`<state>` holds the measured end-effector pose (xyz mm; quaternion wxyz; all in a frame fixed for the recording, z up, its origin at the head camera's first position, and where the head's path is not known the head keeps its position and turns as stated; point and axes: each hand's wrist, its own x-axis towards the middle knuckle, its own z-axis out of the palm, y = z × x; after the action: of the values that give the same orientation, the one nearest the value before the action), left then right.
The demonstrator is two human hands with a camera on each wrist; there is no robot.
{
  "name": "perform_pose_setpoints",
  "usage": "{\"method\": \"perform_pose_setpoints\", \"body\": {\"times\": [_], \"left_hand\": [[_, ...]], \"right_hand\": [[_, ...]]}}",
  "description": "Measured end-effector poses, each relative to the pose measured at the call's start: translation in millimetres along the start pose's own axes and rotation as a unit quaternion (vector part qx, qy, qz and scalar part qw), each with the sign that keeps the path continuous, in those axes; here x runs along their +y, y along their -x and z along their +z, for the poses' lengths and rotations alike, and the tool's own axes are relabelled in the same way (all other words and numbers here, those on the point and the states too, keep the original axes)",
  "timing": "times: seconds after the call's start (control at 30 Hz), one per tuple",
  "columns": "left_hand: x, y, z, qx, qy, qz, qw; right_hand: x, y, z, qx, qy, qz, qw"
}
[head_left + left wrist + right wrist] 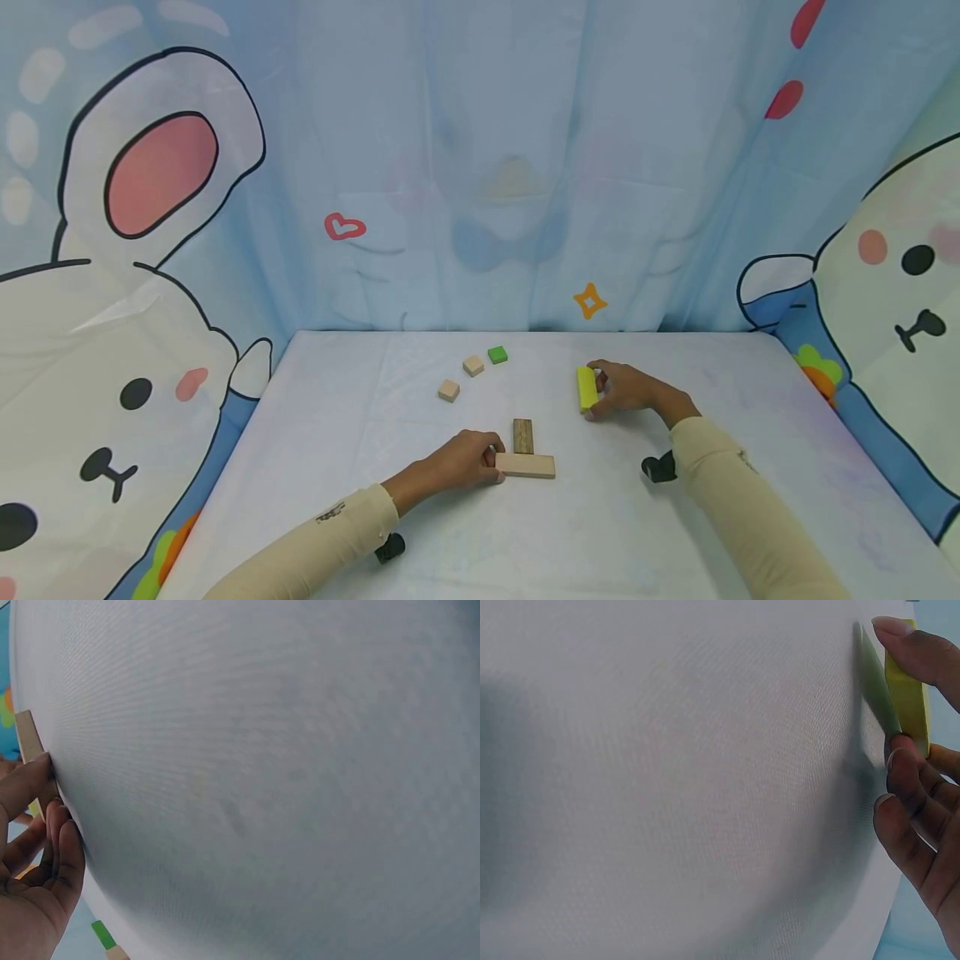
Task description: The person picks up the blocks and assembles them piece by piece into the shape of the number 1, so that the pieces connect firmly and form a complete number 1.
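My left hand [467, 460] pinches the left end of a pale wooden block [528, 466], long and flat, near the middle of the table. Behind that block, a darker brown wooden block [522, 436] points away from me, its near end at the pale block's far edge. In the left wrist view the thumb and fingers [69, 862] hold the pale block [30, 739]. Farther right, my right hand [628, 390] grips a yellow block [587, 389] between thumb and fingers at its two ends. The yellow block [907, 697] appears close over the table in the right wrist view.
Two small pale wooden cubes [473, 365] and a small green block [497, 355] lie in a slanting row toward the back of the white table [337, 433]. A blue curtain [450, 167] with cartoon animals hangs behind. Black wrist devices [660, 467] sit under both sleeves.
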<state>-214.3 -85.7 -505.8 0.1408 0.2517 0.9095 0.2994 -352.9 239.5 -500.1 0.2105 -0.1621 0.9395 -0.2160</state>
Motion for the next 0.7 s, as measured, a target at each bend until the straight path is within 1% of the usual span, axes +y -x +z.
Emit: {"method": "perform_pose_setpoints", "body": {"times": [0.27, 0.53, 0.7], "left_hand": [[0.1, 0.4, -0.4, 0.001, -0.002, 0.001, 1.0], [-1.6, -0.8, 1.0, -0.001, 0.0, 0.0, 1.0], [-1.2, -0.5, 0.7, -0.001, 0.003, -0.001, 1.0]], "right_hand": [[-5, 2.3, -1, 0.004, 0.005, -0.006, 1.0], [-12, 5.0, -2, 0.003, 0.002, 0.0, 1.0], [-15, 3.7, -1, 0.004, 0.002, -0.007, 1.0]]}}
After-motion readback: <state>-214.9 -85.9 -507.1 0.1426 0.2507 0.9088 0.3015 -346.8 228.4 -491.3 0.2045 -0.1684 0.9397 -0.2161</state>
